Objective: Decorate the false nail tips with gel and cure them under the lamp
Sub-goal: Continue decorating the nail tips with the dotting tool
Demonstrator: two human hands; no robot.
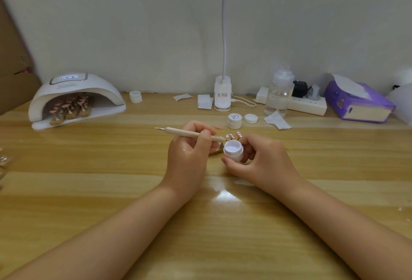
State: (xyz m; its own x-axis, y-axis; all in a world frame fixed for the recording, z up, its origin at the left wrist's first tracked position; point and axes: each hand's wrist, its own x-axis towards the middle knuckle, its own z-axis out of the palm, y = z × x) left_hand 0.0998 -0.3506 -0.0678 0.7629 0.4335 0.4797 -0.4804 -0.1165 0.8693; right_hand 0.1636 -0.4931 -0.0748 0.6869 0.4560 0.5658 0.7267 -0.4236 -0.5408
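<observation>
Nearest the camera, two bare forearms reach across the wooden table (89, 168) and meet at a small open white gel pot (233, 150), the landmark for everything else here. The right hand (260, 157) grasps the pot, thumb and fingers curled round its wall, tilting its mouth toward the left hand. The left hand (189, 146), just left of the pot, pinches a wooden dotting tool (191, 133); the tool's near metal tip rests at the pot's rim, its other tip pointing away to the left.

Directly behind the pot, partly hidden by both hands, a small stand (217, 151) carries false nail tips (233, 135), pale with white dots. One loose pink nail tip (219, 127) lies on the table a little beyond the pot.

Farther behind the pot sit a closed white jar (234, 121), a loose white lid (251, 118) and a crumpled wipe (277, 120). Far to the pot's left stands the curing lamp (75, 99), its display lit, with more stands of pink nail tips (71, 107) inside. Another small white jar (135, 96) sits just right of the lamp.

At the back, behind the pot, a clip-on desk light (222, 96) rises against the wall, with paper pads (205, 101) beside it. Right of that are a clear pump bottle (279, 92), a white power strip (307, 103) and a purple tissue pack (359, 103).
</observation>
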